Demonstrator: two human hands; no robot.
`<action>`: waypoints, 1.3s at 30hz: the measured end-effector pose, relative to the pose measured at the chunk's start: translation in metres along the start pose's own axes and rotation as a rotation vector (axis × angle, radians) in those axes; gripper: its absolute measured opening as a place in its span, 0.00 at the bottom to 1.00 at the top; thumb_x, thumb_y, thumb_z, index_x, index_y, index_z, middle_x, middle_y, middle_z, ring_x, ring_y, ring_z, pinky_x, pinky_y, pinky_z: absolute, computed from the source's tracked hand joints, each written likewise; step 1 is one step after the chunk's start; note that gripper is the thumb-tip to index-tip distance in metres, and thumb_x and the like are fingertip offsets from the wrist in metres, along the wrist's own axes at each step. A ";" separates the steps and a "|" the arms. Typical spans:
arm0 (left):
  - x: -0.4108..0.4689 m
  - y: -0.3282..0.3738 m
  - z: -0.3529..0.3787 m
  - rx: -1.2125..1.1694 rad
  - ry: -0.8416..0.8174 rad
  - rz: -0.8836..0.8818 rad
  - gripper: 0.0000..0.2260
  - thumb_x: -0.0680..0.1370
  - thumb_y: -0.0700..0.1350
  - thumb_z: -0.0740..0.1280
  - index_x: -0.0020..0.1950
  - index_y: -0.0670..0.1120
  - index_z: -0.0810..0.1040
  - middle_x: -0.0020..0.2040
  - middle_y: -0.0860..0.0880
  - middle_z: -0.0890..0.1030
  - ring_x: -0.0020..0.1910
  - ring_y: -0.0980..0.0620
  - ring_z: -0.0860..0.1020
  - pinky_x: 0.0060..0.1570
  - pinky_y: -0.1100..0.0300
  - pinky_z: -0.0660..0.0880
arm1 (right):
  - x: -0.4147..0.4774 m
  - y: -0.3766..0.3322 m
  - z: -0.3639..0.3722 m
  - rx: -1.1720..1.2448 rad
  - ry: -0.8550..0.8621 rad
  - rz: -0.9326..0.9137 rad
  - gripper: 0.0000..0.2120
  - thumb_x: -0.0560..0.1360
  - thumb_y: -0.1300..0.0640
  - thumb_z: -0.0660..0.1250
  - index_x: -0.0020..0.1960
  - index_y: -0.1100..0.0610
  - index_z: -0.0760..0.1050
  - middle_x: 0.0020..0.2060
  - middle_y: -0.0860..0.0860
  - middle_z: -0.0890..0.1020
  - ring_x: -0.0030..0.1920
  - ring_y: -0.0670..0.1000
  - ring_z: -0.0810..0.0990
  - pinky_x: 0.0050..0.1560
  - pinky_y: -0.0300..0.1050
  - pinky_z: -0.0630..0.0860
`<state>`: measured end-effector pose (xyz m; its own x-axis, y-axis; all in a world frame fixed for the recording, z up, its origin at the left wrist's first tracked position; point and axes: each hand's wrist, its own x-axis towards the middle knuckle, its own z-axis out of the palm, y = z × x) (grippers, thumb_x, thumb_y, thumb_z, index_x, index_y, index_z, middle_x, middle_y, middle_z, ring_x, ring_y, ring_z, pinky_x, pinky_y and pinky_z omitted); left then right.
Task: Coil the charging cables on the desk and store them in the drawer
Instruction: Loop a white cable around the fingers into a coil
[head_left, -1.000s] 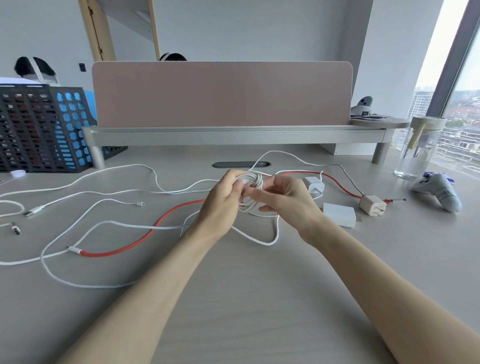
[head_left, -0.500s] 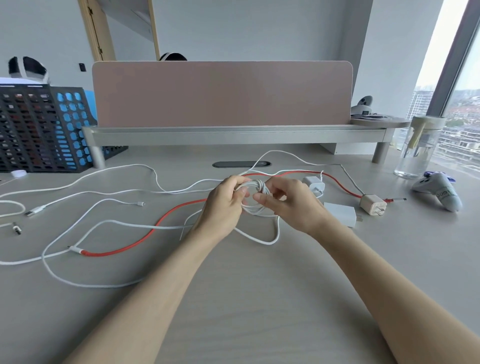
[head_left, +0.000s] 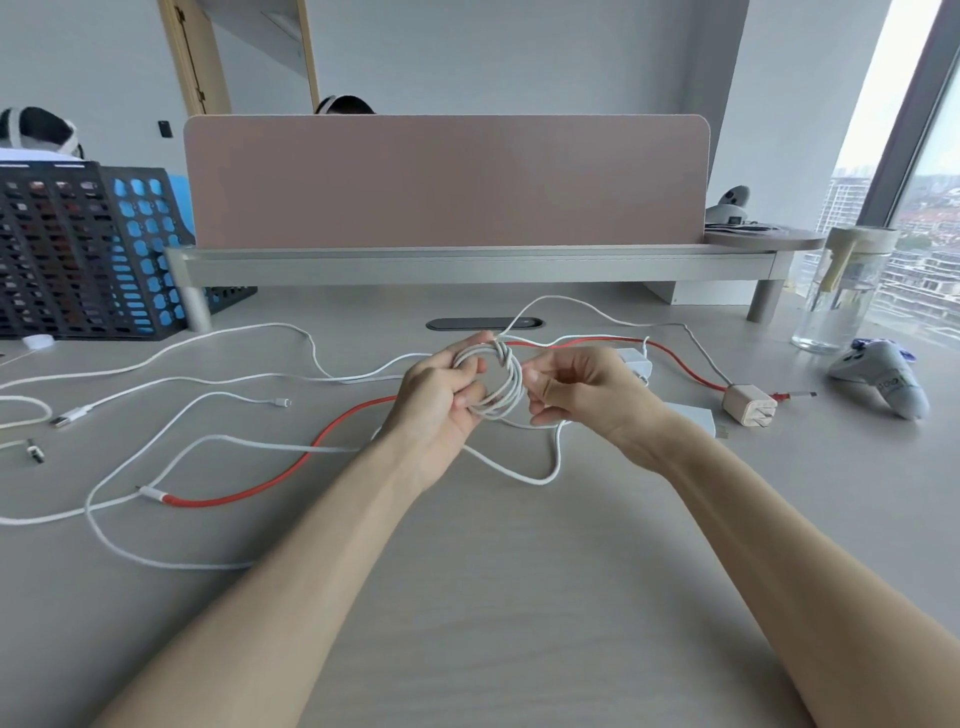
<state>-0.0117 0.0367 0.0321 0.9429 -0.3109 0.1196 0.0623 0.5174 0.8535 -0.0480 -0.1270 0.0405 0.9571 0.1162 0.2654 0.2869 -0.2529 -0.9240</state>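
My left hand (head_left: 441, 400) grips a small coil of white cable (head_left: 503, 382) a little above the desk (head_left: 519, 571). Some turns are wrapped across the coil's top. My right hand (head_left: 576, 389) is just right of the coil with its fingers curled, pinching the cable's loose tail (head_left: 545, 478), which droops in a loop onto the desk. A red cable (head_left: 249, 496) and other white cables (head_left: 208, 400) lie spread out to the left. No drawer is in view.
A beige plug charger (head_left: 748, 408), a white adapter (head_left: 693, 418) and a small white charger (head_left: 636, 358) lie to the right. Farther right are a game controller (head_left: 883, 376) and a glass jar (head_left: 841, 291). A black mesh file rack (head_left: 78, 249) and a shelf riser (head_left: 467, 260) stand behind.
My right hand has drawn back to the right of the coil, off its face. The coil now shows as an open ring in my left hand.
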 end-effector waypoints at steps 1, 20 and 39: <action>0.002 -0.001 -0.002 -0.001 0.013 -0.017 0.16 0.80 0.30 0.53 0.53 0.42 0.78 0.34 0.51 0.75 0.20 0.59 0.60 0.42 0.60 0.66 | 0.000 0.002 0.000 -0.003 0.002 0.026 0.06 0.79 0.63 0.65 0.46 0.60 0.79 0.33 0.50 0.78 0.34 0.46 0.79 0.41 0.38 0.81; 0.010 -0.030 -0.018 0.793 0.151 0.275 0.17 0.78 0.31 0.58 0.47 0.50 0.81 0.43 0.51 0.81 0.36 0.62 0.76 0.33 0.71 0.69 | 0.002 0.013 0.011 -0.551 0.026 0.095 0.06 0.77 0.59 0.62 0.47 0.51 0.76 0.38 0.42 0.79 0.40 0.42 0.78 0.40 0.22 0.67; -0.022 -0.017 0.036 0.550 -0.361 -0.105 0.14 0.78 0.37 0.65 0.64 0.45 0.76 0.51 0.46 0.79 0.37 0.55 0.78 0.45 0.63 0.78 | -0.061 0.009 -0.025 -0.776 0.397 -0.181 0.07 0.77 0.59 0.64 0.47 0.58 0.81 0.36 0.53 0.83 0.37 0.56 0.77 0.41 0.48 0.74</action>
<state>-0.0451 0.0056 0.0330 0.7661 -0.6345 0.1028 -0.1187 0.0176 0.9928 -0.1032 -0.1601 0.0226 0.7965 -0.0879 0.5982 0.2432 -0.8592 -0.4501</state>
